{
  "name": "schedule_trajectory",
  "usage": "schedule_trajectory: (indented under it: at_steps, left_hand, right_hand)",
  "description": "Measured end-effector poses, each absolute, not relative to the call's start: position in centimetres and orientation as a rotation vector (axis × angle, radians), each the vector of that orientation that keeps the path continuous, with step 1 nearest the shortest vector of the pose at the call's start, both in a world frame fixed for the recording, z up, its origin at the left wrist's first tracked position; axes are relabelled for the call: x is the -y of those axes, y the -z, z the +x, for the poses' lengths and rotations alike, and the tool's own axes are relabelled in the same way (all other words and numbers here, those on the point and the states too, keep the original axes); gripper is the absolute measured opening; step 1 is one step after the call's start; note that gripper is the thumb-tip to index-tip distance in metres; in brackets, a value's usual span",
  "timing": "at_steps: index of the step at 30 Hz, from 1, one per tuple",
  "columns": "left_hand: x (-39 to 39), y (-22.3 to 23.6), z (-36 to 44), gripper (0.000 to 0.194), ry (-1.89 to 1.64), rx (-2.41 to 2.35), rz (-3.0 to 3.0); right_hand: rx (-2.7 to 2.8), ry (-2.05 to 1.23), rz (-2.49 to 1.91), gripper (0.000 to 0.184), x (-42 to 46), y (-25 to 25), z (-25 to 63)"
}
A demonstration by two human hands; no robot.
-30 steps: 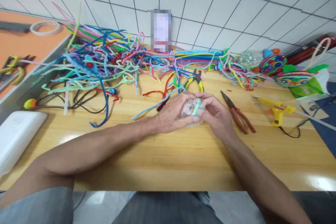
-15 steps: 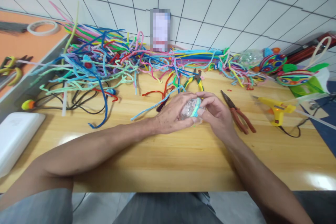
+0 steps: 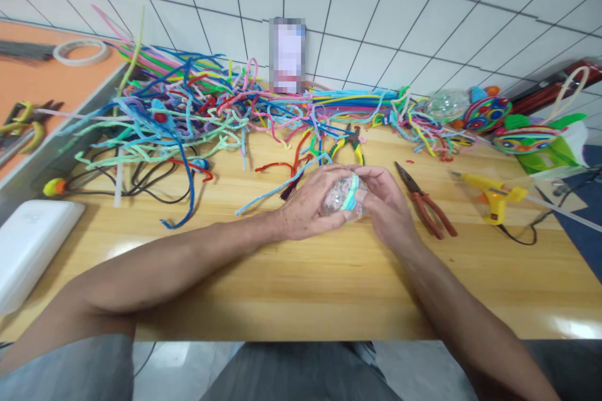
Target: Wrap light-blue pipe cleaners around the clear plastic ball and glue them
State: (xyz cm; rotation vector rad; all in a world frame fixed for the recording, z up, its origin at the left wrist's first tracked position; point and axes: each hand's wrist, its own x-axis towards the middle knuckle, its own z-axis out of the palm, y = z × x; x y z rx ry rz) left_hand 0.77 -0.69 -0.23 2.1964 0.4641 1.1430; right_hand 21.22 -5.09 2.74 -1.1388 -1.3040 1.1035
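Between your two hands, above the middle of the bench (image 3: 282,291) and well in from its near edge, a clear ball (image 3: 333,196) wears a blue-and-green band (image 3: 350,192). Your left hand (image 3: 308,203) grasps the ball from its left side, fingers over the far side and thumb along the near one, a hold that seems meant to steady it while leaving the band exposed. Your right hand (image 3: 388,200) closes on the other end, thumb at the band's edge, probably to press or guide it; just what those fingertips pinch cannot be told, since they hide it. A light blue stem (image 3: 263,197) lies just beside your left hand, and yellow-handled pliers (image 3: 348,144) rest just beyond both. Toward the bench's right edge lie red-handled pliers (image 3: 426,203) and a yellow glue gun (image 3: 496,193), likely set there for an easy reach by your right hand. Along the back edge spreads a heap of fuzzy stems (image 3: 188,100), pushed back, it would seem, to give your forearms room. A phone (image 3: 288,53) stands upright behind it (its screen blurred past reading), perhaps propped so you can see it. Decorated ornaments (image 3: 529,138) sit by the far right corner, well apart from your hands.
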Motion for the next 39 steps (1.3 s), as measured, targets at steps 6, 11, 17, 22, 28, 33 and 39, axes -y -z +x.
schedule_trajectory:
  at_steps: [6,11,17,22,28,33,39]
  left_hand:
    - [0.6,0.9,0.6,0.090,-1.081,-0.475,2.267]
    - [0.3,0.8,0.4,0.081,-1.036,-0.427,2.253]
    - [0.6,0.2,0.5,0.074,-1.024,-0.445,2.253]
    - [0.9,0.0,0.6,0.064,-1.030,-0.536,2.141]
    - [1.0,-0.2,0.6,0.058,-1.015,-0.541,2.100]
    - [1.0,-0.3,0.6,0.057,-1.015,-0.545,2.081]
    - [1.1,-0.6,0.7,0.053,-1.019,-0.519,2.106]
  right_hand:
    - [1.378,-1.010,-1.140,0.035,5.5,-3.2,21.0]
    - [1.376,-1.011,-1.160,0.032,5.3,-2.9,20.9]
    - [1.364,-1.024,-1.154,0.028,5.3,-3.1,20.8]
    - [1.379,-1.006,-1.136,0.029,5.3,-3.1,20.7]
    - [1.328,-1.063,-1.114,0.029,5.2,-2.7,21.0]
    - [1.316,-1.063,-1.095,0.032,5.3,-2.8,21.3]
    - [1.414,-0.979,-1.138,0.034,5.8,-3.1,21.0]
